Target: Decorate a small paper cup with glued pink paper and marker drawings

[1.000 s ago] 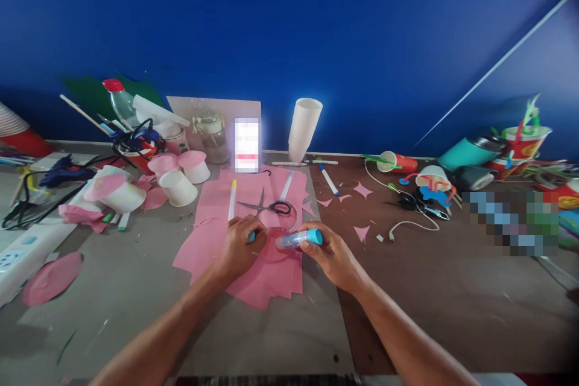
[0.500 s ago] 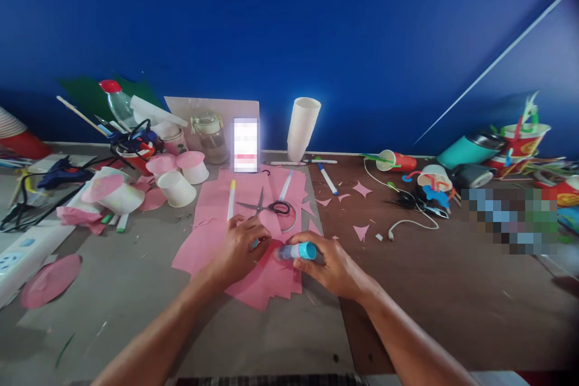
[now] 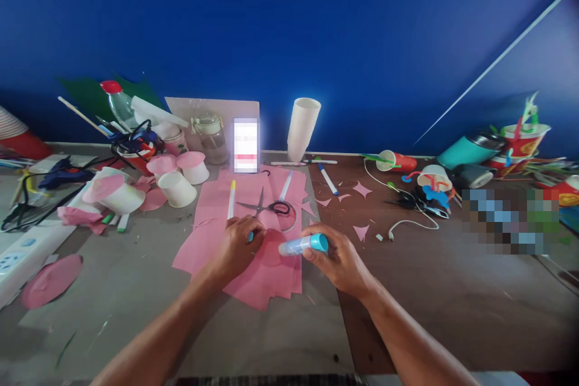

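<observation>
In my right hand (image 3: 337, 253), closed around it, lies a glue stick (image 3: 296, 246) with a light blue base, its tip pointing left over a darker pink paper piece (image 3: 270, 253). My left hand (image 3: 237, 244) is closed at the left side of that piece, with a small blue cap (image 3: 251, 236) showing between its fingers. Several pink paper sheets (image 3: 253, 289) lie under both hands. Just beyond the hands, open scissors (image 3: 266, 208) with black handles rest on the sheets, between a yellow-tipped marker (image 3: 231, 199) and another pale marker (image 3: 286, 186).
Paper cups with pink tops (image 3: 192, 167) stand at left, near a power strip (image 3: 18, 259) and a glass jar (image 3: 210, 136). A tall stack of white cups (image 3: 304, 128) is by the wall. Pink scraps (image 3: 362, 189), a white cable (image 3: 416, 220) and a teal bottle (image 3: 470, 149) are at right.
My right hand has moved slightly right with the glue stick, off the left part of the paper piece. My left hand has shifted a little left, its fingers curled more.
</observation>
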`<state>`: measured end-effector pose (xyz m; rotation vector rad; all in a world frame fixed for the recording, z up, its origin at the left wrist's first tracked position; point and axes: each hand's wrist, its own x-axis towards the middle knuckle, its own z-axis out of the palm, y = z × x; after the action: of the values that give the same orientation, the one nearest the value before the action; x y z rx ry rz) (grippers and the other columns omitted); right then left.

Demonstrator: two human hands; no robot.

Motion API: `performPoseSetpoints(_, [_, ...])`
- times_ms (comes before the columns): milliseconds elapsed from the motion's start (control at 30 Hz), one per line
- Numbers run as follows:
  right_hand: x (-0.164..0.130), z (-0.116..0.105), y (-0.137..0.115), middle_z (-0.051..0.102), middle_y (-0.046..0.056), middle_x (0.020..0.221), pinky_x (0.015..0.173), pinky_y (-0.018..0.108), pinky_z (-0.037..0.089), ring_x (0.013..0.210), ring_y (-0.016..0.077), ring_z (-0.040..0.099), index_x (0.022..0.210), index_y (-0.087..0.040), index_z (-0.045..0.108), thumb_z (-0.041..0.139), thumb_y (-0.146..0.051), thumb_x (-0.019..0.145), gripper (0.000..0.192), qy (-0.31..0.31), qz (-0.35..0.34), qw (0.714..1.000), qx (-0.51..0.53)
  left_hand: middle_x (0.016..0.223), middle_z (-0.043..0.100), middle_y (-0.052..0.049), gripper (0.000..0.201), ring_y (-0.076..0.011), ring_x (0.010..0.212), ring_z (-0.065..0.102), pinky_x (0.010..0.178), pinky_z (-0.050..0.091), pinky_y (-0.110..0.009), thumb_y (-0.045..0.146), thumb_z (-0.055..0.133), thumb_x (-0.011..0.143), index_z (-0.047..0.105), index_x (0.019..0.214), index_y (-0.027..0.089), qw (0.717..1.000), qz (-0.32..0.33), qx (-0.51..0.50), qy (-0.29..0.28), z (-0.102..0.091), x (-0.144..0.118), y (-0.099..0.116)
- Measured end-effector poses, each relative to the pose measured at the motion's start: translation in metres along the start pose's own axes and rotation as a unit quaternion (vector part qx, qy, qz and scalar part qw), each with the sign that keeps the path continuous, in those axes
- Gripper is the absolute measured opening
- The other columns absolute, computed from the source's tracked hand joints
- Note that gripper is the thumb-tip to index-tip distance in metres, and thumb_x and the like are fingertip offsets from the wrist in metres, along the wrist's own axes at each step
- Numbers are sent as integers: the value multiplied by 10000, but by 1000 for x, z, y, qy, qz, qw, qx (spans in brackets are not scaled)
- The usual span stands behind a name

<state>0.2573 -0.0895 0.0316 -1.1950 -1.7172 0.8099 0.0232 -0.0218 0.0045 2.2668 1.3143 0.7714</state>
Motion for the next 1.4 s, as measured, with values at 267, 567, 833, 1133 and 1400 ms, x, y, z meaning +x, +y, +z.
performPoseSetpoints(267, [-2,8,0,679,40,856,711,306,495,759,191,621,966,-199,650,638,-365,911,176,-55,-11,997,-44,736,686,-12,215,-177,708,626,829,397,-352,241,500,909,607,728,196,1000,-9,9,-12,3,-1,2])
performPoseSetpoints(567, [-1,22,9,674,33,821,640,284,469,692,176,587,955,-211,612,599,-335,900,137,-68,26,995,-61,751,721,1,197,-177,691,625,861,382,-381,243,469,911,605,771,214,998,-14,18,-59,3,-4,0])
performPoseSetpoints(833, [-3,30,12,684,34,856,661,266,481,711,158,593,979,-199,608,614,-337,901,158,-65,39,997,-22,724,708,2,215,-183,680,620,850,406,-370,282,462,918,603,768,219,996,-21,24,-86,0,-2,-2])
performPoseSetpoints(1133, [2,44,6,710,44,856,647,261,487,720,164,611,982,-185,638,627,-345,898,180,-76,32,996,21,716,708,4,241,-178,682,614,849,422,-353,308,466,936,622,776,219,995,-18,17,-98,-3,-2,-2])
performPoseSetpoints(1400, [5,23,12,697,38,857,648,274,500,725,175,610,979,-196,686,683,-480,864,306,16,62,995,81,639,657,26,204,-156,604,578,719,428,-290,238,468,890,595,732,224,994,-19,-1,-108,-10,2,-4])
